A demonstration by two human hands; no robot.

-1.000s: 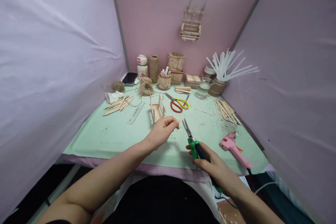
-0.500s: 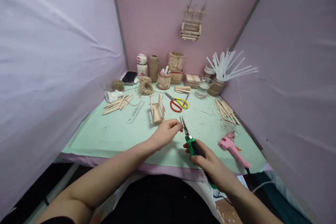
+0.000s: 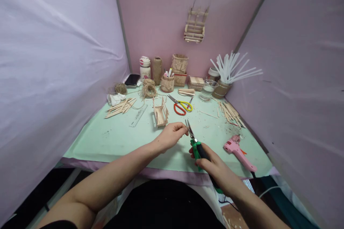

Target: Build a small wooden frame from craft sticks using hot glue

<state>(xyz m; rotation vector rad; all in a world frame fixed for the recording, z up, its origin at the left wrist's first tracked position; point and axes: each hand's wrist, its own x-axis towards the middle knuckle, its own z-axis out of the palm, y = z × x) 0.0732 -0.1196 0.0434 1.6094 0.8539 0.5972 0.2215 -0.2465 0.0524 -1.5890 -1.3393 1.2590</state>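
Observation:
My right hand is wrapped round the green and black handles of a pair of snips. Their metal blades point away from me and stand slightly apart. Close against the blades, my left hand is closed in a pinch between thumb and forefinger; whatever it holds is too small to make out. Just beyond my left hand, a small stick-built chair-like frame stands on the table. Scissors with one red and one yellow handle lie open farther back.
A pink glue gun lies at the right, near loose wooden sticks. More sticks and a clear ruler lie left. Behind are twine, a pen cup, a plastic cup of water and a pot of white strips.
Both hands and the snips have shifted very slightly to the right in the picture. The holds look the same, and the things on the table have not moved.

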